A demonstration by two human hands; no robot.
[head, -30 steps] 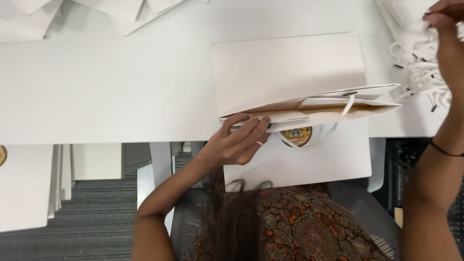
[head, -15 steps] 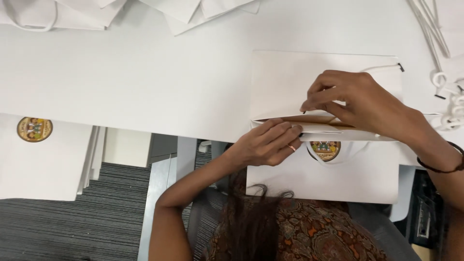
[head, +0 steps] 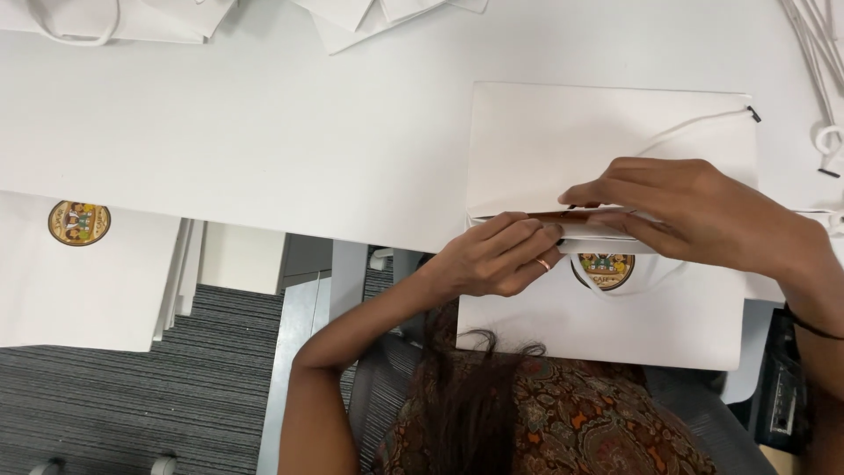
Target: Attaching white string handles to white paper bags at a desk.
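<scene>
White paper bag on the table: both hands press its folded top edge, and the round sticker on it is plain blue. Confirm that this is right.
Not quite. The head view shows both the left hand and right hand on the white paper bag, but its round sticker is gold-rimmed and multicoloured, not plain blue.

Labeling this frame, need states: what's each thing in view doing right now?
Left hand: pressing the bag's folded top edge.
Right hand: pinching the same edge.
White paper bag: flat on the table, top folded.
Cord handle: lying loose on bag.
Bag stack: flat, overhanging table edge.
</scene>
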